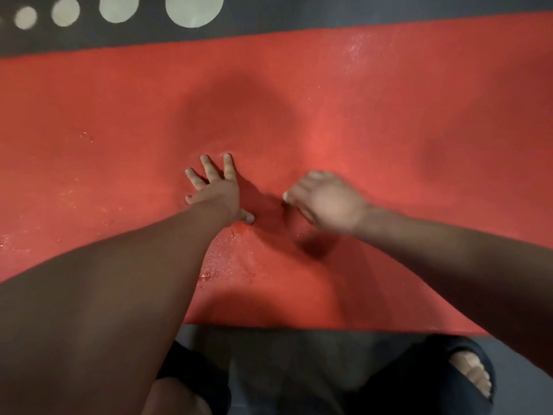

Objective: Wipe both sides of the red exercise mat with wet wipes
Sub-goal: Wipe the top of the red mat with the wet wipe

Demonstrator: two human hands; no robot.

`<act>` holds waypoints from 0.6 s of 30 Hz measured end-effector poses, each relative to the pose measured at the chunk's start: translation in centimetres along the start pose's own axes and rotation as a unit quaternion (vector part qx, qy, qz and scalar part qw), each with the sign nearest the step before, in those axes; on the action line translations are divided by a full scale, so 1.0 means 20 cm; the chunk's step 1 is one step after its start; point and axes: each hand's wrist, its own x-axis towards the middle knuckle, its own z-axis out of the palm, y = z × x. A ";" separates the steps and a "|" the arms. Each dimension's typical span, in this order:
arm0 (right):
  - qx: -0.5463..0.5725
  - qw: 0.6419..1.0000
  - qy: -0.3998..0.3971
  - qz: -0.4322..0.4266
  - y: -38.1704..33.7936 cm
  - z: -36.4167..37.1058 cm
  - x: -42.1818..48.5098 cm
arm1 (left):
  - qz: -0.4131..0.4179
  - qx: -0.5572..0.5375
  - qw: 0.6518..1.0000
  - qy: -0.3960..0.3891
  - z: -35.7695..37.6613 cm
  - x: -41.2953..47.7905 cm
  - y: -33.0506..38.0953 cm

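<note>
- At the bottom of the frame the person kneels in dark trousers [419, 369]; there is a hole in them at the lower right, and a pale knee [471, 375] shows through; the dark grey floor [299, 354] lies between the legs
- Just above the knees is the near edge of the red mat [389, 115]; the mat lies flat on the floor and runs from the left side of the frame to the right side; it fills most of the middle
- The mat has a fine, bumpy skin; it is bright red in the middle and darker where shadows fall
- Low in the middle, between the two arms, is a wet patch [221, 259] with small shiny drops
- The left hand [215, 190] rests flat on the mat, a little left of the middle; its fingers are straight and spread wide, and the thumb sticks out to the lower right
- The right hand [326, 202] is just right of the middle, close to the left hand but not touching it; it is blurry; its fingers look bent under, but I cannot tell if they hold anything
- Further up, at the upper right, the mat has a shiny wet streak [356, 52]
- Past the far edge of the mat the grey floor shows again along the top
- At the upper left, four pale round spots [194, 9] sit in a row on the floor; they get bigger from left to right
</note>
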 end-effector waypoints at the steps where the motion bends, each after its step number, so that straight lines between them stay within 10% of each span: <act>1: -0.003 0.999 -0.010 -0.035 -0.01 0.01 -0.03 | 0.001 -0.002 1.000 0.003 0.00 0.00 -0.01; 10: -0.059 0.971 0.120 0.199 0.27 -0.07 0.32 | 0.000 -0.021 1.000 0.002 0.02 0.03 0.00; 18: -0.017 0.984 -0.031 -0.177 0.08 -0.02 0.22 | -0.006 -0.015 1.000 -0.009 0.01 0.05 0.00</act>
